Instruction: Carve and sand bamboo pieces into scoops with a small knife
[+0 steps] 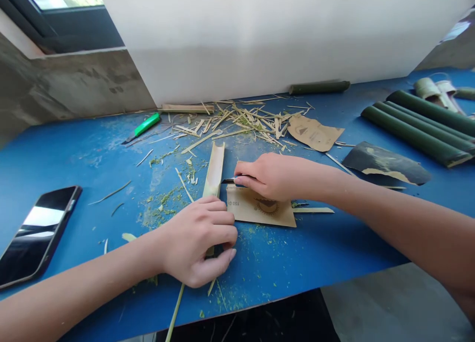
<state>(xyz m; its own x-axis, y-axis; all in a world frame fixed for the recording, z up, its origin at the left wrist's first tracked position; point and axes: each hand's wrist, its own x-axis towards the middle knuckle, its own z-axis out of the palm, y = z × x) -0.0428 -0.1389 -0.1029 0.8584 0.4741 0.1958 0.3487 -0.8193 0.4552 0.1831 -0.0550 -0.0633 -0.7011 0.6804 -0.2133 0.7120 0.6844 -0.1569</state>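
A split bamboo piece [215, 169] lies hollow side up on the blue table, pointing away from me. My left hand [202, 240] is closed over its near end, pressing it against the tabletop. In my right hand [258, 176] is a utility knife [229, 181], its handle mostly hidden by the fingers. The dark blade points left and meets the right edge of the bamboo. Under the right hand lies a tan sandpaper sheet [245, 208], printed side up. Green shavings are scattered around both hands.
A green utility knife [147, 125] lies at the back left, a phone [39, 233] at the left. Behind the hands is a heap of bamboo slivers [252, 122] beside torn sandpaper [313, 132]. Dark green bamboo lengths [419, 131] lie at the right; a white board [260, 40] stands behind.
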